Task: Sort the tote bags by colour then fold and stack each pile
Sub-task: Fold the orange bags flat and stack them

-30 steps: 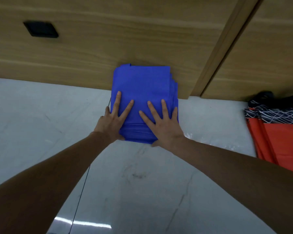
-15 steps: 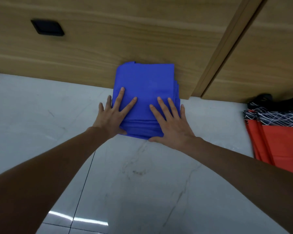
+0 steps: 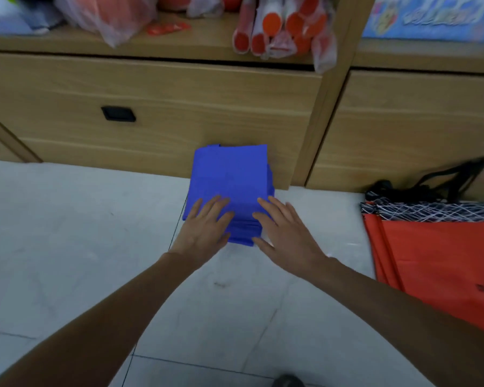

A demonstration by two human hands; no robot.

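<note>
A stack of folded blue tote bags sits on the pale floor, pushed against the wooden cabinet. My left hand lies at the stack's near left corner, fingers spread, holding nothing. At the near right corner is my right hand, also flat with fingers apart and fingertips on the top bag. An orange-red tote bag lies flat on the floor at the right.
A wooden cabinet with a drawer and a black recessed handle stands behind the stack. Its shelf holds red-capped tubes and plastic-wrapped goods. A black-and-white mesh bag lies on the orange one.
Both hands have slid back toward me, from the middle of the blue stack to its near edge. The view has tilted up, so the shelf above the drawer now shows.
</note>
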